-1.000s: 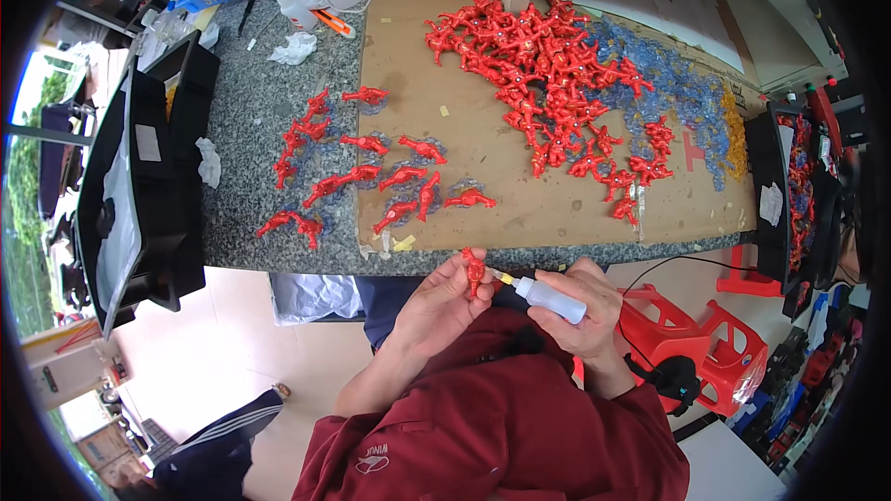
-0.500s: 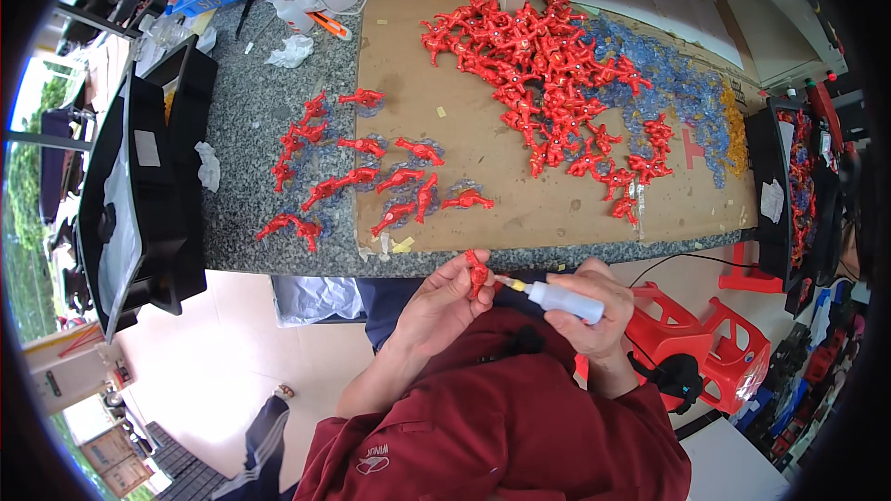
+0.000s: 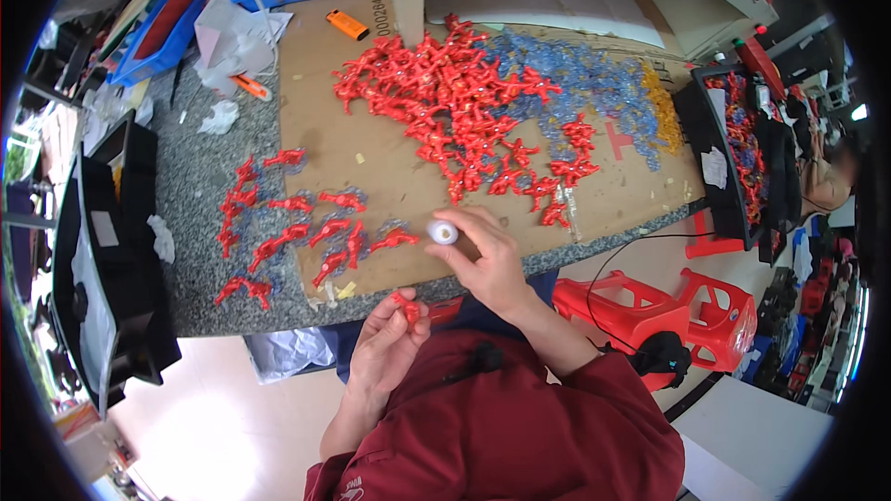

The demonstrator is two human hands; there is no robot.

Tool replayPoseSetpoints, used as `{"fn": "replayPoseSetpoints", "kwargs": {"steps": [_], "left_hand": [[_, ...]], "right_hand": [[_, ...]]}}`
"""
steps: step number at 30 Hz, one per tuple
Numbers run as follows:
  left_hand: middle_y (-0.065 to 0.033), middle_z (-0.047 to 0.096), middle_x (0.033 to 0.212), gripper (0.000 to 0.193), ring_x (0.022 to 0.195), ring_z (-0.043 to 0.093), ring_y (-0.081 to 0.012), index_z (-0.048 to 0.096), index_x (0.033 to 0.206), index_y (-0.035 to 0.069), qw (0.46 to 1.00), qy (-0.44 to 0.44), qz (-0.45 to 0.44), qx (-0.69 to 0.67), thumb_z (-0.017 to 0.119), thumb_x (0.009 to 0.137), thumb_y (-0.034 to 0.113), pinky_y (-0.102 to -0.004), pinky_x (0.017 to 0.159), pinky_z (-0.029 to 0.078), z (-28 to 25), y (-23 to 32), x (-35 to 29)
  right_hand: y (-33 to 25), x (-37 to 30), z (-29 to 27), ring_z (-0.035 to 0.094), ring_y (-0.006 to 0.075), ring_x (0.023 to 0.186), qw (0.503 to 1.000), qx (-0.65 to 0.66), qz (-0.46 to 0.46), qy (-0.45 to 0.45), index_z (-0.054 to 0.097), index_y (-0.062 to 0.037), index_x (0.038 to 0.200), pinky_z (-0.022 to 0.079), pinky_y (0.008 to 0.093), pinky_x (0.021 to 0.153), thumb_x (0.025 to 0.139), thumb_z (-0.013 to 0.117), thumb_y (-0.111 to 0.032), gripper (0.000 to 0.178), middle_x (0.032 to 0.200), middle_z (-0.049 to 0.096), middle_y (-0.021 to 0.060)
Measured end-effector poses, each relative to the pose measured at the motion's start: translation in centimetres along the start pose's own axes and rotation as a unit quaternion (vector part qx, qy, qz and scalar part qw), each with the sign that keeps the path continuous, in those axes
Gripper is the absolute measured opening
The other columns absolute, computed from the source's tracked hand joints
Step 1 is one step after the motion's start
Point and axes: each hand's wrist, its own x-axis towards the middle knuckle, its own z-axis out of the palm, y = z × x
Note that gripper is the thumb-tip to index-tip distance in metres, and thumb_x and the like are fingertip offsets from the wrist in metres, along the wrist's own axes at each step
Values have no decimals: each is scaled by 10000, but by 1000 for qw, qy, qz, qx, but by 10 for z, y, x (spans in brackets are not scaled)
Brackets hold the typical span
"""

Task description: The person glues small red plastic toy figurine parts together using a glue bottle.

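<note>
Between the fingertips of my left hand [image 3: 382, 345], a small red plastic figurine [image 3: 409, 312] is pinched just off the table's front edge. My right hand [image 3: 494, 269] is wrapped round a small white squeeze bottle [image 3: 444, 233]. The bottle's round end faces up and its nozzle is hidden. Left of it lie several loose red figurines [image 3: 294, 204], spread in rows with clear bluish pieces [image 3: 396, 224] beside them. A large pile of red figurines [image 3: 445, 111] covers the middle of the cardboard.
Clear blue pieces [image 3: 594, 83] and yellow pieces [image 3: 661, 111] lie beyond the pile. An orange box [image 3: 348, 25] and an orange cutter [image 3: 251, 86] lie farther back. Black bins [image 3: 130, 250] flank the left side; a filled black bin [image 3: 715, 158] stands right. Red stools [image 3: 631, 306] stand below.
My right hand has moved the bottle away from the figurine, up over the cardboard, and turned it end-on. My left hand still holds the figurine, lower now. The view has shifted.
</note>
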Motion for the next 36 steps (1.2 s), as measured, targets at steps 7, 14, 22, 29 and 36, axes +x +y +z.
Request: {"fn": "replayPoseSetpoints", "kwargs": {"steps": [7,14,22,29,36], "left_hand": [[-126,602,975,248,787,540,-170,566,1110,46,1000,-4,-29,9,556,864,75,-263,685,430,0,-3,5],[-131,601,978,232,785,549,-176,569,1092,39,997,-34,-54,34,558,861,66,-261,674,440,5,-8,12],[-113,571,931,229,776,528,-170,560,1088,53,997,-17,-46,60,561,861,85,-257,673,427,12,-11,9],[-106,576,1005,236,828,547,-168,533,1112,43,993,-106,-28,38,536,884,103,-281,719,445,33,-19,33],[-101,575,994,229,842,559,-169,530,1101,48,996,-81,-27,21,540,885,122,-273,712,453,22,-22,35]], "right_hand": [[12,22,-84,571,281,823,970,-199,12,137,630,-36,929,448,369,722,747,650,-65,185,847,614,125],[46,77,-134,547,296,801,928,-371,-7,-10,654,-40,796,427,394,723,692,672,-57,107,771,594,115],[23,69,-130,586,151,740,986,-158,60,-5,638,-19,851,457,290,647,721,690,-84,155,895,628,98],[-19,-3,-79,555,65,689,971,106,129,-170,611,-1,923,451,201,565,725,690,-23,214,1007,622,72],[-6,-23,-65,600,112,730,916,299,159,-214,623,7,1021,490,210,599,708,663,69,321,996,614,92]]}}
